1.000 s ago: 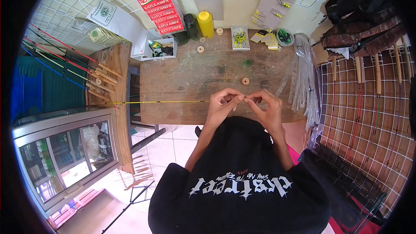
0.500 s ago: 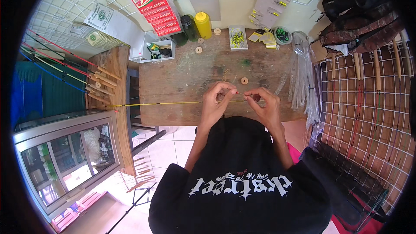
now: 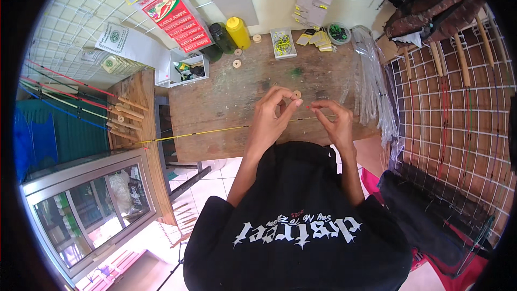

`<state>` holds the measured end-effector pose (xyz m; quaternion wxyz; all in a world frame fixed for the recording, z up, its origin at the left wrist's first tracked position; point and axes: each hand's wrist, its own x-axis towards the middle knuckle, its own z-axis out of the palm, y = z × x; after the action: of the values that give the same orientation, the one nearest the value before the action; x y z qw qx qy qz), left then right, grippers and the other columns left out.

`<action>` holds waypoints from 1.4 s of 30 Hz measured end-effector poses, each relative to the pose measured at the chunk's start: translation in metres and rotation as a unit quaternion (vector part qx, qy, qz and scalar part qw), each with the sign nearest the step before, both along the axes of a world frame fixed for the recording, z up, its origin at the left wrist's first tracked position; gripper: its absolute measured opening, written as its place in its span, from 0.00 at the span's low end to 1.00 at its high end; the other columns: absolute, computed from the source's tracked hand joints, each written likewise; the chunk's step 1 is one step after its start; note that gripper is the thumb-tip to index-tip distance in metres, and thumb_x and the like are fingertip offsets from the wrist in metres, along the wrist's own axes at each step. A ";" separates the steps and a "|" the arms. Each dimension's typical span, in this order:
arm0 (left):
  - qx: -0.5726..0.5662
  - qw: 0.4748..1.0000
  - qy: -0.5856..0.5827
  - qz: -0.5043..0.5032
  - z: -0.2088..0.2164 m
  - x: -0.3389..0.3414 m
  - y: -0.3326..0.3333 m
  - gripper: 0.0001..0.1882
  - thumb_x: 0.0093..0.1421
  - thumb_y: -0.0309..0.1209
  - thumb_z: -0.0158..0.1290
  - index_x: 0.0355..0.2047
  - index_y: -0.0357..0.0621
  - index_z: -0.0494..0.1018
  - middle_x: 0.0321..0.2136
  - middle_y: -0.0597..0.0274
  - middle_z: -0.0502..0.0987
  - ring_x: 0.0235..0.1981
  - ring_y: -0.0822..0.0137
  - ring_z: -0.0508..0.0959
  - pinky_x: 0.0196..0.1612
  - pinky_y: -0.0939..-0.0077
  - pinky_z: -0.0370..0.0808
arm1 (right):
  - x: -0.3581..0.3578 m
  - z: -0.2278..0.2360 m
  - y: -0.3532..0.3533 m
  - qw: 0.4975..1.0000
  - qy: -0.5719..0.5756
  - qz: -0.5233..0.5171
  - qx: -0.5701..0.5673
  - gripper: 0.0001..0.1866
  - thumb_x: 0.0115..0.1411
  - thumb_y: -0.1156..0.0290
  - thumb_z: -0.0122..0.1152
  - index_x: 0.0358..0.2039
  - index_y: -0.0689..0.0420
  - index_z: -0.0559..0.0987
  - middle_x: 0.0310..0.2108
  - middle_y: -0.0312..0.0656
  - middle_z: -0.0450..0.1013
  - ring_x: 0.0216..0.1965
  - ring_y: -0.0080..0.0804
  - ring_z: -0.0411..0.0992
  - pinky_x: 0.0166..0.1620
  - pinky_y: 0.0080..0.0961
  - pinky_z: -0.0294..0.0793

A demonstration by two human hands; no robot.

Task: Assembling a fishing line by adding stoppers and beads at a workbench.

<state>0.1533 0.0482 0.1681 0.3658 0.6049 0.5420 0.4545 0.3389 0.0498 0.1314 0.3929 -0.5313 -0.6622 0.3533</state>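
A thin yellow rod (image 3: 204, 132) lies across the front of the wooden table (image 3: 226, 97), its tip pointing left past the edge. My left hand (image 3: 269, 124) rests over the rod, fingers raised and pinched together beside a small round wooden spool (image 3: 296, 95); what they pinch is too small to see. My right hand (image 3: 335, 121) is a little to the right, thumb and forefinger closed on a tiny red-tipped piece (image 3: 309, 106) just above the rod. The two sets of fingertips are a few centimetres apart.
At the back of the table stand a yellow bottle (image 3: 238, 32), a dark bottle (image 3: 219, 36), a white box (image 3: 186, 67), a tray of yellow-green bits (image 3: 283, 43) and clear plastic sleeves (image 3: 371, 81). More rods (image 3: 81, 105) lean at the left. Wire grids line both sides.
My left hand's fingers have lifted off the rod and moved toward the small spool. My right hand has stayed in nearly the same place, still pinched.
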 end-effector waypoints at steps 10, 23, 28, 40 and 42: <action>0.006 0.999 0.010 -0.047 0.014 0.022 0.007 0.07 0.56 0.28 0.58 0.29 0.37 0.73 0.26 0.63 0.75 0.22 0.73 0.69 0.28 0.78 0.67 | 0.063 -0.075 -0.006 0.994 -0.048 -0.093 -0.018 0.08 0.53 0.78 0.62 0.36 0.59 0.82 0.32 0.45 0.79 0.31 0.33 0.77 0.36 0.26 0.74; -0.017 0.989 -0.143 -0.042 -0.002 0.034 0.002 0.05 0.60 0.27 0.55 0.32 0.38 0.73 0.24 0.67 0.76 0.26 0.81 0.73 0.29 0.85 0.66 | 0.042 -0.133 -0.028 0.992 -0.020 -0.017 -0.123 0.14 0.52 0.75 0.64 0.42 0.54 0.80 0.34 0.45 0.76 0.34 0.33 0.74 0.39 0.27 0.73; -0.026 0.984 -0.173 -0.017 0.007 0.034 -0.006 0.06 0.61 0.28 0.55 0.33 0.38 0.72 0.25 0.67 0.76 0.28 0.80 0.74 0.32 0.86 0.66 | 0.022 -0.137 -0.015 0.991 -0.024 0.034 -0.129 0.16 0.51 0.74 0.65 0.42 0.53 0.80 0.41 0.45 0.73 0.40 0.38 0.71 0.44 0.31 0.71; -0.057 0.975 -0.179 0.117 -0.001 0.002 -0.034 0.05 0.64 0.30 0.51 0.35 0.41 0.69 0.24 0.66 0.74 0.24 0.80 0.67 0.29 0.85 0.64 | 0.009 -0.145 0.012 0.979 -0.126 0.158 -0.003 0.09 0.49 0.68 0.66 0.33 0.53 0.81 0.31 0.40 0.78 0.40 0.42 0.69 0.47 0.35 0.65; -0.059 0.972 -0.185 0.130 -0.005 0.000 -0.040 0.06 0.64 0.30 0.51 0.35 0.41 0.69 0.24 0.66 0.74 0.23 0.80 0.66 0.29 0.85 0.63 | 0.009 -0.146 0.014 0.980 -0.105 0.169 -0.019 0.07 0.49 0.68 0.66 0.30 0.53 0.80 0.30 0.40 0.77 0.39 0.43 0.69 0.48 0.37 0.64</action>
<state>0.1532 0.0085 0.1635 0.4325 0.4117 0.5648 0.5696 0.3484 0.0641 -0.0150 0.2455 -0.4533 -0.7731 0.3695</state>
